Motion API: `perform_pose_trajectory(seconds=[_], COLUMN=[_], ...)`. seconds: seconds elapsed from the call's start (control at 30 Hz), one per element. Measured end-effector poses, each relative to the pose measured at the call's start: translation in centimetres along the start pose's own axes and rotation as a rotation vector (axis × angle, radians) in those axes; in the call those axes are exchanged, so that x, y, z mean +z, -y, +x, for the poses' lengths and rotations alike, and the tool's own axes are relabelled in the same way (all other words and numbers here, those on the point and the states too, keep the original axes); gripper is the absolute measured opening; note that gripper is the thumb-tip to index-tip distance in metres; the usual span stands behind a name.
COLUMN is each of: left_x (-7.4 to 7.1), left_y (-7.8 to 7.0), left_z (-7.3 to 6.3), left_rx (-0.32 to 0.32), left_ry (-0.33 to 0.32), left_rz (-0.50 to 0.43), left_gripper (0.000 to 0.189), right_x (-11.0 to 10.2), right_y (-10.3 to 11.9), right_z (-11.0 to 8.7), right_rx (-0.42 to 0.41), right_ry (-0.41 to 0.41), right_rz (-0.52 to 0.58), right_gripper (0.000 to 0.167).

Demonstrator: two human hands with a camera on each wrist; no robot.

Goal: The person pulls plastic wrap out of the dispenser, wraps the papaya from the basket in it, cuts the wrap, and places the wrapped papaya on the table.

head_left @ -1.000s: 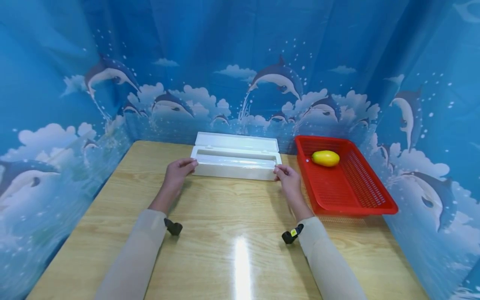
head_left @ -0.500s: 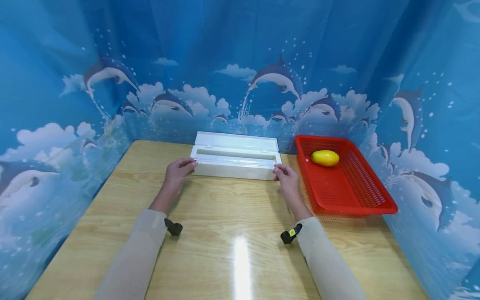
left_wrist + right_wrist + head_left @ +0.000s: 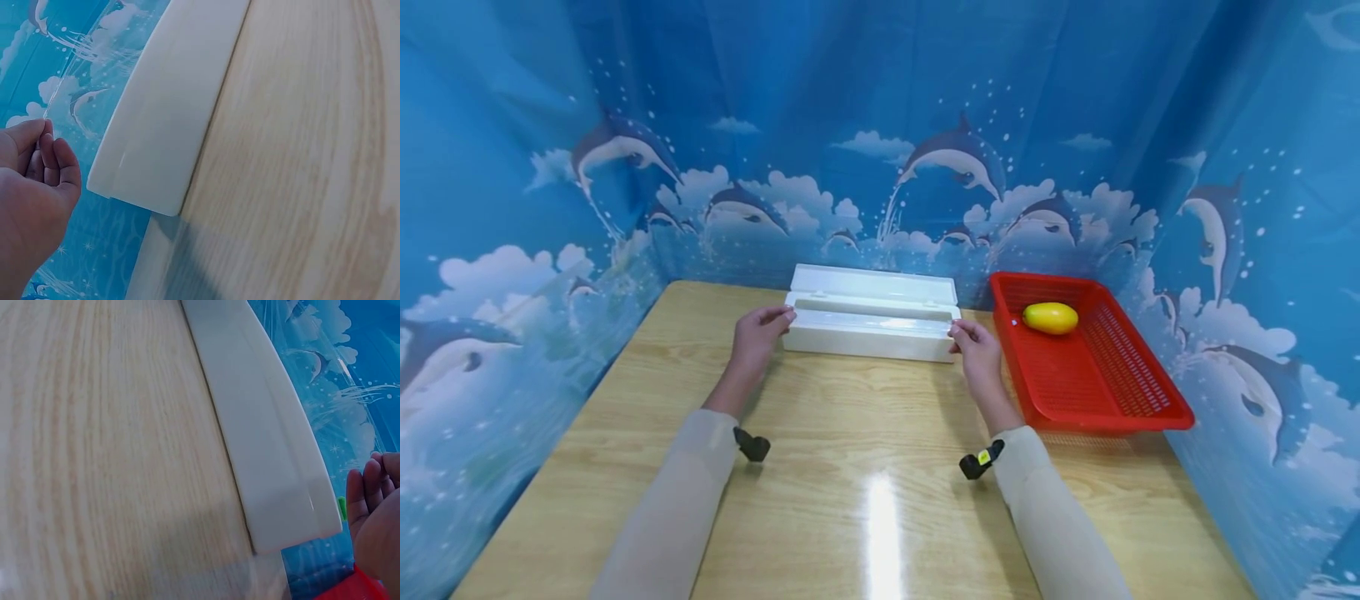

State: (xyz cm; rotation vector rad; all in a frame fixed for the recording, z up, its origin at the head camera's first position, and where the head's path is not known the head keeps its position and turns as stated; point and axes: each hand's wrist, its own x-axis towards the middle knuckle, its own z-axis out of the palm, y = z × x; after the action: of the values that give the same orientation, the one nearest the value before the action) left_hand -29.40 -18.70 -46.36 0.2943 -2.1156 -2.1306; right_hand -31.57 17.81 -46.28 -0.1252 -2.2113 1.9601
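A long white cling film dispenser lies at the back of the table, its lid tipped back. Between my two hands stretches a clear sheet of cling film coming from the box. My left hand pinches one corner of the sheet between thumb and forefinger, by the dispenser's left end. The opposite corner is pinched by my right hand near the right end. In both wrist views the fingertips stand apart from the box. The film's lower part and the roll are hard to make out.
A red plastic basket with perforated sides stands right of the dispenser, holding a yellow oval fruit. Behind the wooden table hangs a blue dolphin-print curtain. A small green bit shows beside the dispenser's end.
Both hands have risen slightly from the dispenser's front edge, lifting the film's edge with them. The box, the basket and the fruit stay where they were.
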Motion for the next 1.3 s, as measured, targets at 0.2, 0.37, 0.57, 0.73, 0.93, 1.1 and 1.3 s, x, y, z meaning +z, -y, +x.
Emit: perform_pose_trajectory(seconds=[0.2,0.37,0.57,0.73,0.93,1.1,1.3], left_x=[0.1,0.0,0.0,-0.1,-0.4,-0.5,-0.3], left_y=[-0.6,-1.3,-1.8,-2.2,-2.8,-3.3,-4.4], left_z=[0.2,0.2,0.1,0.2,0.1,-0.1,-0.3], left_rx=[0.003,0.009,0.038,0.060,0.082,0.097,0.090], left_ry=[-0.013,-0.011,-0.015,-0.026,-0.023,-0.016,-0.030], left_rz=[-0.034,-0.043,-0.064,-0.082,-0.063,-0.071,-0.077], left_gripper=[0.037,0.040,0.040,0.041,0.045,0.042,0.039], right_x=[-0.1,-0.1,-0.1,-0.1,0.0,0.1,-0.1], right_y=[0.8,1.3,2.2,3.0,3.8,4.3,5.0], right_z=[0.3,0.6,0.7,0.9,1.0,1.0,0.9], right_rx=[0.011,-0.002,-0.037,-0.059,-0.064,-0.084,-0.101], right_ry=[-0.015,-0.012,-0.017,-0.023,-0.019,-0.012,-0.023], right_rz=[0.003,0.032,0.078,0.064,0.052,0.061,0.061], right_gripper=[0.029,0.028,0.027,0.028,0.023,0.024,0.024])
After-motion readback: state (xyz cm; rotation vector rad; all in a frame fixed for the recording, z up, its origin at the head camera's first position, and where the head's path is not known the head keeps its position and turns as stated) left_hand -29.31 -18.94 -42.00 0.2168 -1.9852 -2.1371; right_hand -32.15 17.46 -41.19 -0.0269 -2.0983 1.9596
